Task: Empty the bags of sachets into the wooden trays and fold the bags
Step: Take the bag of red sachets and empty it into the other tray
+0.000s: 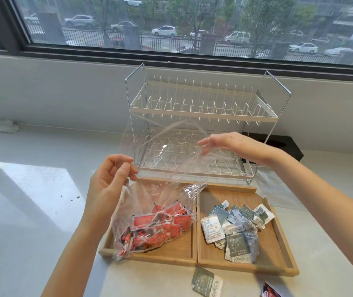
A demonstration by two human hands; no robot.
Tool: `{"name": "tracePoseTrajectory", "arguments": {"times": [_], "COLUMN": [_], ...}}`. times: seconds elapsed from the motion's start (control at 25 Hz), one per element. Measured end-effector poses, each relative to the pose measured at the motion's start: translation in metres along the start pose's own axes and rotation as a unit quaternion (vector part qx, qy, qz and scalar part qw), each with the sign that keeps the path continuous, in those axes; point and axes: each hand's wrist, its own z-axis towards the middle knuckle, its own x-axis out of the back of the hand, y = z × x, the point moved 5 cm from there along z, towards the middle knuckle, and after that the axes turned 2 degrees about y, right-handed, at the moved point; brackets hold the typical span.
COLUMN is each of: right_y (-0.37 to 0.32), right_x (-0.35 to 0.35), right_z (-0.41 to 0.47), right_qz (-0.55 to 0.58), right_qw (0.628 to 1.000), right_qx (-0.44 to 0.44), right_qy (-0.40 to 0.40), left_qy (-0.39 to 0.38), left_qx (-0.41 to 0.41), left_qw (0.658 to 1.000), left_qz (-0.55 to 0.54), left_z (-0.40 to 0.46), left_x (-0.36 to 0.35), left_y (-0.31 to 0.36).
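— Head view, left side first?
— Left wooden tray (180, 251), holding a clear plastic bag (160, 189) with red sachets (160, 228) bunched in its lower part (bag bottom spilling over the tray's near-left rim onto the white counter (32, 211)).
— And the grip there?
— Left hand (109, 185) raised over that tray, thumb and fingertips pinching the bag's upper edge. Right hand (229, 144) further back, fingers spread and loose, touching the bag's lifted far side; no clear pinch visible.
— Right side?
— Right wooden tray (278, 254), touching the left one along its side, with a loose pile of grey-green sachets (235, 230) lying free in it.
— Outside the trays?
— One grey-green sachet (206, 284) on the counter just in front of the trays, a red one (271, 291) cut by the bottom edge. Another clear bag (278, 189) flat on the counter beyond the right tray.
— Behind?
— White two-tier dish rack (201, 116) against the wall, under the window (192, 24).
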Motion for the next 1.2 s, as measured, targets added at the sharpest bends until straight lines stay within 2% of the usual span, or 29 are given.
{"name": "tracePoseTrajectory", "arguments": {"times": [0.16, 0.32, 0.44, 0.52, 0.6, 0.68, 0.84, 1.0, 1.2], "right_y": [0.013, -0.009, -0.018, -0.006, 0.017, 0.042, 0.075, 0.084, 0.093], "right_x": [0.005, 0.045, 0.055, 0.049, 0.033, 0.001, -0.085, -0.142, -0.172], "right_z": [0.000, -0.009, -0.013, -0.010, -0.008, -0.003, 0.009, 0.023, 0.034], "right_qz": [-0.030, 0.013, 0.007, 0.064, 0.192, 0.237, 0.129, 0.088, 0.049], "right_qw": [0.998, 0.967, 0.950, 0.942, 0.922, 0.926, 0.978, 0.984, 0.983], "right_qx": [0.006, 0.083, 0.113, 0.093, 0.039, -0.020, -0.117, -0.158, -0.177], "right_qy": [0.055, 0.242, 0.292, 0.317, 0.334, 0.292, 0.113, -0.004, -0.026], "left_qy": [0.008, 0.032, 0.044, 0.054, 0.061, 0.065, 0.069, 0.081, 0.058], "left_qx": [-0.003, 0.001, 0.002, 0.003, 0.007, 0.008, 0.016, 0.044, 0.088], "left_qw": [1.000, 0.999, 0.999, 0.998, 0.998, 0.998, 0.997, 0.996, 0.994], "left_qz": [0.005, 0.008, 0.012, 0.013, 0.013, 0.016, 0.000, -0.009, 0.010], "left_z": [0.001, 0.005, 0.007, 0.008, 0.008, 0.009, 0.012, 0.013, 0.014], "left_x": [0.003, 0.010, 0.014, 0.017, 0.020, 0.022, 0.026, 0.033, 0.037], "left_y": [-0.002, -0.006, -0.009, -0.010, -0.012, -0.012, -0.017, -0.029, -0.052]}}
